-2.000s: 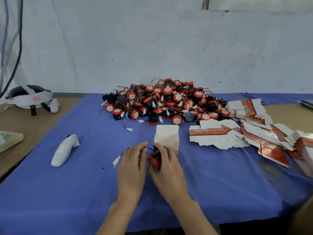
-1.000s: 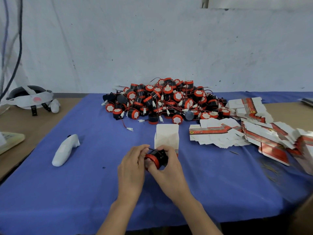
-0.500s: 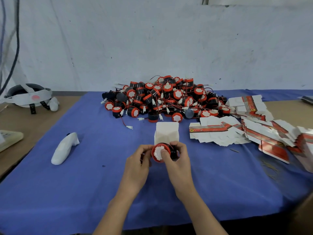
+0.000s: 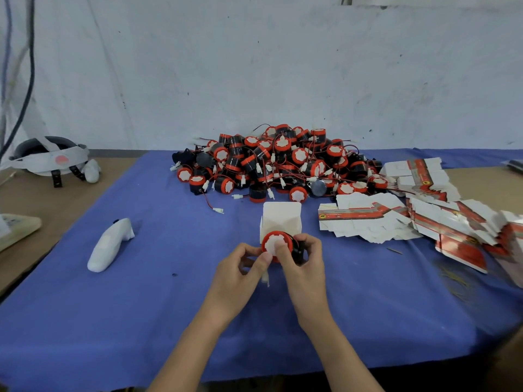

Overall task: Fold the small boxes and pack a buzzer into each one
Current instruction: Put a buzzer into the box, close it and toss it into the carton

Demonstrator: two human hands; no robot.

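One buzzer [image 4: 268, 241] – a short black cylinder with a red rim and a round white face – is held just above the table [image 4: 42, 199], close in front of the person, face towards the camera. The left hand [image 4: 237, 271] has its grip pinched on the buzzer's lower left edge. The right hand [image 4: 307, 267] has its grip clamped round the right side, thumb across the white face. One small white connector [image 4: 265, 277] hangs beneath. Just behind stands one folded white box [image 4: 281, 222], top open. Farther back lies a pile of buzzers [image 4: 283, 165], too many to count, tangled in red wires. To the right, unfolded flat boxes [image 4: 424, 219], white with red bands, are fanned out. A blue cloth [image 4: 141, 306] covers the brown table. On the cloth at left lies one white controller [image 4: 109, 246] – beyond it, one headset [image 4: 51, 159]. A scuffed white wall [image 4: 254, 66] stands behind, with cables [image 4: 28, 66] hanging at left
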